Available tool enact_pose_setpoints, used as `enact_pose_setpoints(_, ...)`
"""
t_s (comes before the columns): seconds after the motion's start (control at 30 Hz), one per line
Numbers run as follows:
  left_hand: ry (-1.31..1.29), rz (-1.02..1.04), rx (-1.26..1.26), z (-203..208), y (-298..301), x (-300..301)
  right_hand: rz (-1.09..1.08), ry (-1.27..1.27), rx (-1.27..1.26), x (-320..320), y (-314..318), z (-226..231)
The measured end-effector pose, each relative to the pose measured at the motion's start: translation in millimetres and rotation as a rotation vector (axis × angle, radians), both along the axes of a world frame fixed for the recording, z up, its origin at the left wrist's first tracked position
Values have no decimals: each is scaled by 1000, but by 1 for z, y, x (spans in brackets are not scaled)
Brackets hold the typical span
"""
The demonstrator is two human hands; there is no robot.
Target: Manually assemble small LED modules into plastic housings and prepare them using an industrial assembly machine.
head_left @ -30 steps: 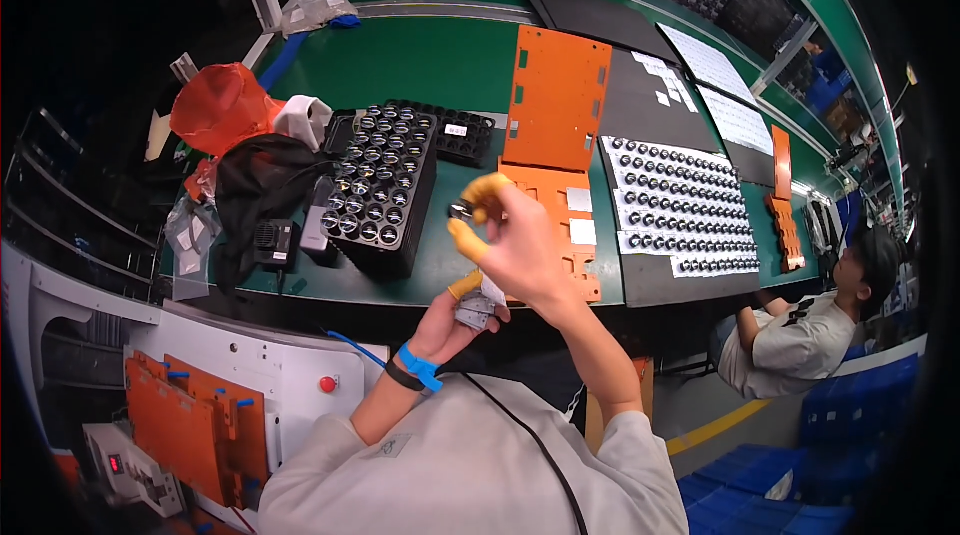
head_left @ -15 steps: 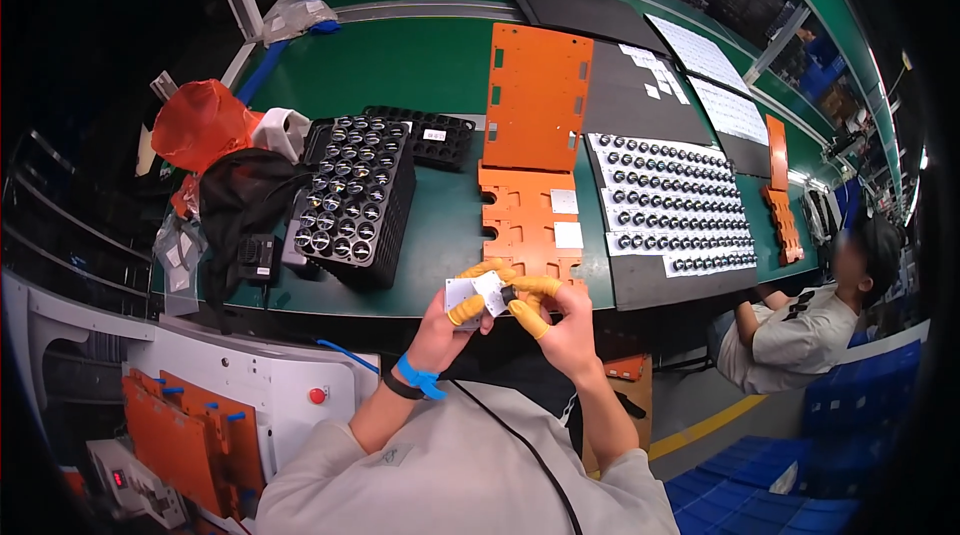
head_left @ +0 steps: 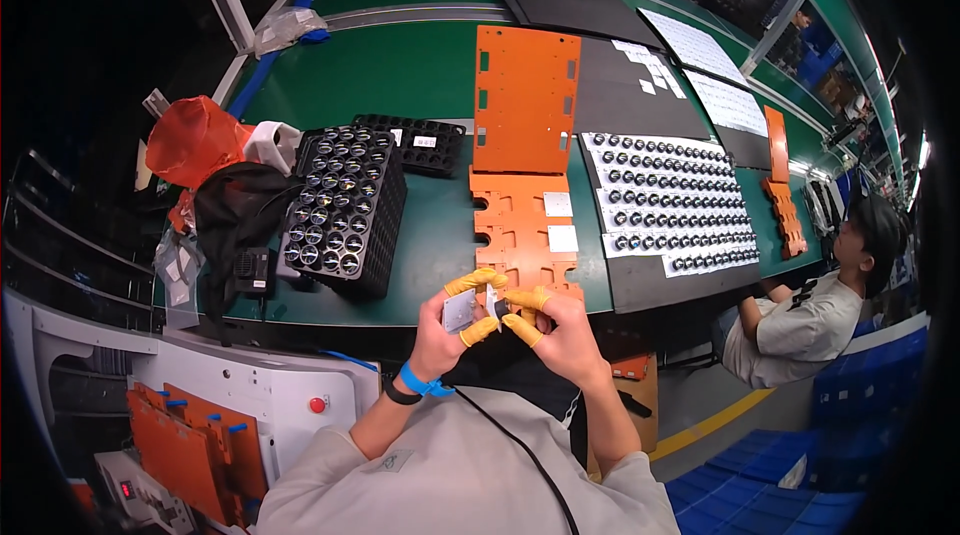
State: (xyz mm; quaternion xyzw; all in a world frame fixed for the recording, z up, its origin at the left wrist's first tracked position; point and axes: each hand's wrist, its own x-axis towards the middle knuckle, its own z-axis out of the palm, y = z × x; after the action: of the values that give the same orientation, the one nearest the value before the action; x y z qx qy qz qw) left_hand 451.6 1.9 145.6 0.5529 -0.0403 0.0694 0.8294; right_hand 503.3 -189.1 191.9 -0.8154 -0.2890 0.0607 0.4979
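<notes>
Yellow finger cots cover fingertips on both my hands. My left hand [head_left: 440,333] holds a flat white square board [head_left: 458,311] in its palm side. Between that hand's thumb and fingers, a second white board [head_left: 491,299] stands nearly edge-on. A short black cylindrical part [head_left: 502,308], which looks like a lens, sticks out from this second board toward the right. My right hand [head_left: 562,327] pinches around the black part with thumb and fingertips. Both hands are just in front of the orange fixture [head_left: 515,210], whose base carries two white square boards [head_left: 562,238] on its right side.
Left of the fixture stands a stack of black trays [head_left: 390,225] with round lens-like parts. To its right, rows of boards with black cylinders [head_left: 670,200] lie on a dark mat [head_left: 690,285]. A co-worker [head_left: 800,315] sits at the right, near another orange fixture [head_left: 783,205].
The second board with the black part has turned from facing me to nearly edge-on, leaving more of the palm-side board showing. Both hands stay close together; the whole view has shifted slightly.
</notes>
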Motion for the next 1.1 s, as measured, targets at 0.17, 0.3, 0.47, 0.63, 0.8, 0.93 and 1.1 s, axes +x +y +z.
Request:
enact_pose_setpoints(0.17,97,9,-80,-5,-3,-1,17,-228,-30,2,2,-6)
enact_pose_setpoints(0.3,312,8,-335,-12,-14,0,-51,-391,-126,-5,9,-12)
enact_pose_setpoints(0.47,360,-253,-208,-11,-19,8,-325,-676,-1,3,-1,-37)
enact_pose_setpoints(0.63,-573,133,1205,-2,-28,35,-701,-48,-57,47,-56,-50)
enact_pose_setpoints(0.8,-1146,-137,1346,-19,-52,54,-418,203,-194,80,-94,-80)
enact_pose_setpoints(0.93,-1300,-335,1425,-28,-65,50,-384,334,-163,91,-102,-83)
enact_pose_setpoints(1.1,-1436,-421,1483,-34,-67,42,-320,401,-163,93,-96,-69)
